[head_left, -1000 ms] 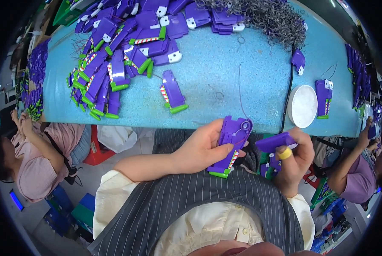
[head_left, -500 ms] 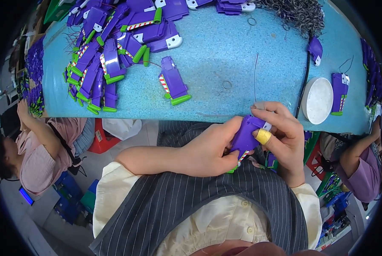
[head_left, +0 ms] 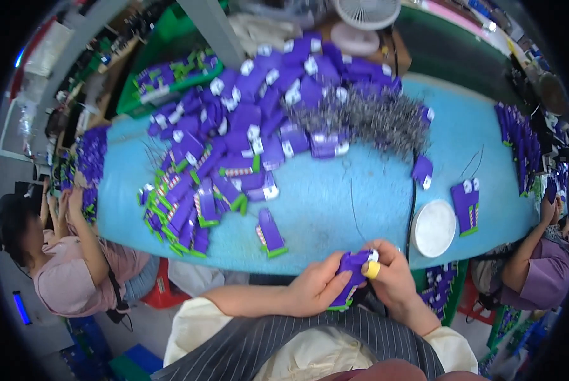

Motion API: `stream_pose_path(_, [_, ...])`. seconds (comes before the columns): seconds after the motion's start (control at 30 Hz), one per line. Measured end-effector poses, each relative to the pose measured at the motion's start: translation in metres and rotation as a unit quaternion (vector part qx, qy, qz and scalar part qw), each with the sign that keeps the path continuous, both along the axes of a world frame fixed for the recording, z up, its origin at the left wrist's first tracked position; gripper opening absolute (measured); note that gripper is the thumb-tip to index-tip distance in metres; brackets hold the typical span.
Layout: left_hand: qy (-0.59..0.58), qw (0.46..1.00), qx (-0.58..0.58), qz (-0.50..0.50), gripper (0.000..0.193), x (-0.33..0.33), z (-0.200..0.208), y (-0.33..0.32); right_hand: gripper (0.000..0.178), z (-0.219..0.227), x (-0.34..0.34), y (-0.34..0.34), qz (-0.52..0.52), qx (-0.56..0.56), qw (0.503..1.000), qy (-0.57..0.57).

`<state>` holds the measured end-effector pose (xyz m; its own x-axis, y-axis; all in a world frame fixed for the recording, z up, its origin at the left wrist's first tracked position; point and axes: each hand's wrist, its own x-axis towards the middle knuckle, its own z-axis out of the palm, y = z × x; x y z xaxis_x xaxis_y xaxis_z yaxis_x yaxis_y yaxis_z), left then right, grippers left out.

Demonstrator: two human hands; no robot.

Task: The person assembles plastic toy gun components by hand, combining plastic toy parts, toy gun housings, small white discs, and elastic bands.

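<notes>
My left hand is closed round the edge of a purple plastic part with a white corner and a green end, held just over my lap at the table's front edge. At its white corner my right hand is closed, yellow tape wrapped round the thumb and the fingertips bunched together. From those fingertips a thin dark wire runs up over the tabletop. The exact join between wire and part is hidden by the fingers and blurred. One similar purple part lies alone ahead of my left hand.
A big pile of purple parts covers the back left of the blue table, beside a heap of dark wires. To the right stand a white bowl, a black cable and a wired part. People sit on both sides.
The view has tilted up, so more of the table and pile shows. Both hands still hold the part; the right fingertips have drawn in closer to its white corner.
</notes>
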<state>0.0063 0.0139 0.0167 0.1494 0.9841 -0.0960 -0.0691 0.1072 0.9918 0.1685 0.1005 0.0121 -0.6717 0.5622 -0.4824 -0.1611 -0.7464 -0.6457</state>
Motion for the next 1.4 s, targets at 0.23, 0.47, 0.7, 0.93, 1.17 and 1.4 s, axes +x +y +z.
stream_pose_path(0.23, [-0.073,0.996,0.024,0.042,0.018,0.016,-0.007,-0.004,0.019,-0.005,0.002,-0.007,-0.048,0.101,0.992,0.056])
stream_pose_path(0.47, [-0.066,0.990,-0.066,-0.109,0.023,-0.016,0.010,-0.003,0.019,0.002,0.009,-0.004,0.031,0.268,0.962,0.053])
stream_pose_path(0.7, [0.039,0.998,-0.005,0.046,0.023,-0.012,0.002,-0.014,0.023,0.008,0.003,-0.003,0.068,0.309,0.949,0.003])
stream_pose_path(0.93, [-0.095,0.965,0.010,0.245,0.018,-0.035,-0.003,-0.011,0.011,-0.004,-0.005,-0.016,0.132,0.390,0.902,-0.131])
stream_pose_path(1.17, [-0.066,0.967,0.001,0.247,0.019,-0.030,-0.024,-0.017,0.013,-0.008,-0.022,-0.012,0.182,0.173,0.956,-0.152])
stream_pose_path(1.4, [-0.132,0.958,0.066,0.246,0.022,-0.019,-0.018,-0.008,0.013,0.005,-0.032,-0.001,0.146,0.336,0.921,-0.131])
